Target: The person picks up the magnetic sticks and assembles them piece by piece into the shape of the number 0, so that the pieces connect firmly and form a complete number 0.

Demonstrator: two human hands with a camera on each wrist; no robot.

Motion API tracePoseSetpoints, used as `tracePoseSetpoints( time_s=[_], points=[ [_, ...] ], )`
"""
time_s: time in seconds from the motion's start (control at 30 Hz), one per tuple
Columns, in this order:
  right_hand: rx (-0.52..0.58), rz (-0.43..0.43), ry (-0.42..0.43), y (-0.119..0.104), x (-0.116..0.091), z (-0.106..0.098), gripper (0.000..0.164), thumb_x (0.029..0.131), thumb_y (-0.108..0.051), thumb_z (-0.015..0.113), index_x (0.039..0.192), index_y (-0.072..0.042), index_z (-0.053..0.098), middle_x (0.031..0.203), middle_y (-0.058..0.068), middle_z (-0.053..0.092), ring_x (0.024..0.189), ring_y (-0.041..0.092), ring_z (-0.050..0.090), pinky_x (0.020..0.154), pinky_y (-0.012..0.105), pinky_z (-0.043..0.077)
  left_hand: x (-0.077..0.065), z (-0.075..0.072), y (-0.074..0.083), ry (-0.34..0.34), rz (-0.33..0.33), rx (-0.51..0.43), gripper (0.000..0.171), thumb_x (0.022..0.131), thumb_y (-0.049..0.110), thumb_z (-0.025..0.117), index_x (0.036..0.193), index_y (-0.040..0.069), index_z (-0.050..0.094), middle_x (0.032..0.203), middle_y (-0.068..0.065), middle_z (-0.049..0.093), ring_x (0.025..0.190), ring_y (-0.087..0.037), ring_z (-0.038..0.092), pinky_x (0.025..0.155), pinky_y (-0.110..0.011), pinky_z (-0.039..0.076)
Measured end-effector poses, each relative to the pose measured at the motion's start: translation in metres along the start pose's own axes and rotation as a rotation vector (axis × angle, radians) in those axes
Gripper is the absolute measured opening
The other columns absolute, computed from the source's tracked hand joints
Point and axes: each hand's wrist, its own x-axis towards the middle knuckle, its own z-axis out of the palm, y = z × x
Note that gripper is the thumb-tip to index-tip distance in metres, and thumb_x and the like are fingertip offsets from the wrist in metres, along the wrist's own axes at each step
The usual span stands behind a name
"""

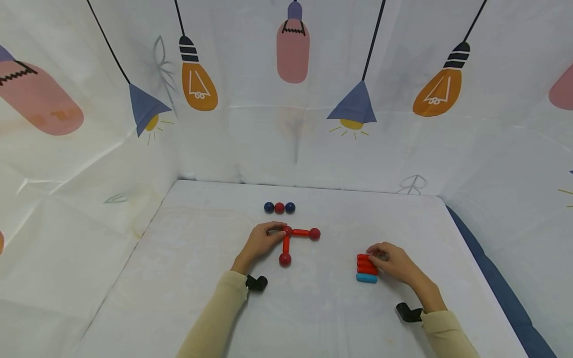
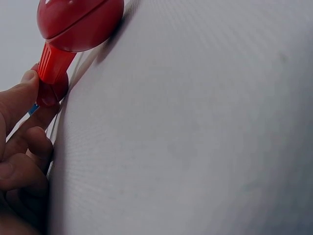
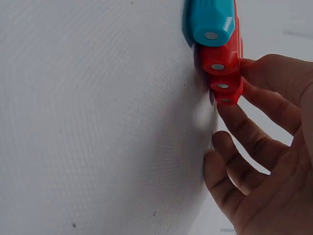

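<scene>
My left hand (image 1: 263, 241) pinches the red corner ball (image 1: 287, 230) of an L-shaped piece built from magnetic rods and balls. One red rod (image 1: 300, 232) runs right from that corner to a red ball (image 1: 315, 233); another red rod (image 1: 286, 244) runs toward me to a second red ball (image 1: 285, 259). On the right, the thumb and a finger of my right hand (image 1: 396, 263) pinch the far end of a row of magnetic rods. Three red rods (image 3: 217, 63) lie side by side there, with a blue rod (image 3: 211, 22) nearest me. Metal tips show on their ends.
Beyond the L-shaped piece, two dark blue balls (image 1: 268, 207) flank a red ball (image 1: 279, 208) in a short row. Everything lies on a white table (image 1: 313, 313). A white sheet (image 1: 250, 139) printed with lamps hangs behind it and along the sides.
</scene>
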Motion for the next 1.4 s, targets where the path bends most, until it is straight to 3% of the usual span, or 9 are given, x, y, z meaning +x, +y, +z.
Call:
tracePoseSetpoints(
  time_s=[0.4,1.13,1.4],
  points=[
    [-0.014,0.011,-0.021,-0.001,0.000,-0.001,0.013,0.096,-0.014,0.071,0.105,-0.006,0.074,0.103,0.004,0.072,0.095,0.022,0.066,0.082,0.036,0.058,-0.001,-0.001,0.001,0.002,0.006,-0.013,0.031,0.099,0.030,0.071,0.128,0.023,0.073,0.126,0.005,0.073,0.116,-0.018,0.063,0.099,-0.040,0.051],
    [0.073,0.077,-0.009,-0.010,0.003,0.001,0.025,0.100,-0.025,0.069,0.116,-0.006,0.069,0.109,0.007,0.071,0.093,0.019,0.061,0.076,0.026,0.055,-0.002,-0.001,0.003,0.002,0.003,-0.011,0.031,0.099,0.030,0.071,0.129,0.022,0.073,0.125,0.005,0.073,0.119,-0.019,0.064,0.103,-0.044,0.050],
    [0.084,0.057,0.063,-0.017,0.007,0.015,0.022,0.097,-0.023,0.073,0.113,-0.009,0.072,0.109,0.007,0.072,0.091,0.017,0.061,0.075,0.024,0.055,-0.001,-0.001,0.001,0.004,0.017,-0.011,0.031,0.099,0.030,0.071,0.128,0.022,0.073,0.125,0.005,0.074,0.118,-0.019,0.064,0.101,-0.043,0.051]
  ],
)
